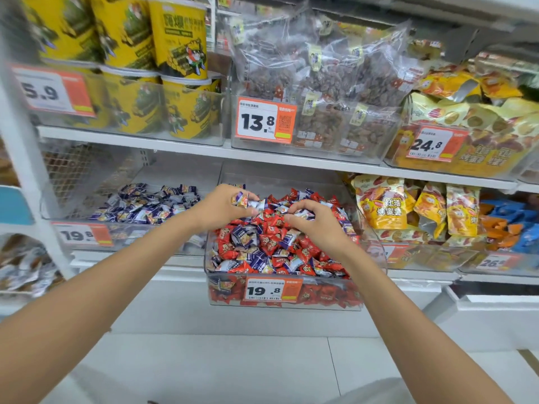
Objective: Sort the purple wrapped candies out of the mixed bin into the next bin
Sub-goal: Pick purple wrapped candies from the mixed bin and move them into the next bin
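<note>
Shelf [262, 154], white floor [233, 368]; left fingers [232, 188] pinch purple candies [241, 199]; right fingers [303, 206] curl into mixed bin [320, 307], grip unclear.

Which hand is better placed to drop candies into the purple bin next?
Left hand: it holds purple candies, nearer the purple bin; right hand is over the mixed bin.

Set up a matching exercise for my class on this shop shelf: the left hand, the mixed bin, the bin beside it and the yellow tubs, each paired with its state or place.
Column A
1. left hand
2. mixed bin
3. next bin
4. yellow tubs

Column B
a. on the upper shelf
b. only purple candies inside
c. grips purple candies
d. red candies and purple ones together

Pairs: 1-c, 2-d, 3-b, 4-a
</note>
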A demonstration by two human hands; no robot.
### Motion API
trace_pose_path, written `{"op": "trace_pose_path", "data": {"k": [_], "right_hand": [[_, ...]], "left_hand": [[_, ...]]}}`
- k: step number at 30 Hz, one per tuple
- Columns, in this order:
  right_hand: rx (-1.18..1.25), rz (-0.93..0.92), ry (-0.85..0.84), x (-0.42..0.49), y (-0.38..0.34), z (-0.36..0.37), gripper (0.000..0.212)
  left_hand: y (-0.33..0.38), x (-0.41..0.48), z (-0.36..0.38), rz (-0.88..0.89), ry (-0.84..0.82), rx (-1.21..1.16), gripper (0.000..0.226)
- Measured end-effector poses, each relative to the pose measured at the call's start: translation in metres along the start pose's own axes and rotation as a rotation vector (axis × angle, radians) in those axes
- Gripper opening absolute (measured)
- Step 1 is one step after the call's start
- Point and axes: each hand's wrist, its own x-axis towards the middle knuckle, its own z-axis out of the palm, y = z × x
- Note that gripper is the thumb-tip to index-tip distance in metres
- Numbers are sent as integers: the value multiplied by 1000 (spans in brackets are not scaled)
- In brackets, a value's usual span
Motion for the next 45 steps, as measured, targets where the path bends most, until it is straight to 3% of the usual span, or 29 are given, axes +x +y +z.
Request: {"op": "trace_pose_path", "data": {"k": [9,12,14,15,18,19,22,25,27,29,32,36,40,45], "right_hand": [[12,-122,-180,65,-69,122,8],[-131,-167,-174,98,-86,152,17],[-253,-231,-239,117,-94,169,11],[-308,-242,-307,124,-97,177,14],[-497,-180,-574,135,-99,193,63],[-531,-172,-617,135,-99,195,68],[-530,-239,-553,127,-95,184,52],[-447,-306,-304,105,-81,149,31],[-358,-278,-100,93,-62,115,30],[-342,-175,-17,89,-39,86,38],[-396,-64,-96,102,-13,71,52],[-402,-38,-252,140,2,91,62],[-524,-76,-414,167,15,113,58],[-496,-58,-405,171,26,87,30]], "left_hand": [[-102,-29,-102,-275,259,34,28],[-137,-22,-125,-308,344,85,26],[-157,-13,-137,-324,397,108,29],[-166,-10,-142,-332,404,114,32],[-177,-11,-146,-339,253,211,59],[-178,-13,-145,-347,202,229,67],[-175,-18,-140,-318,181,215,60],[-159,-19,-125,-230,228,193,40],[-141,-17,-109,-165,240,99,30],[-116,-12,-90,-145,203,-57,27],[-83,0,-62,-200,83,-175,47],[-72,13,-41,-235,48,-132,63],[-79,18,-30,-212,123,-100,59],[-86,21,-25,-192,164,-78,57]]}}
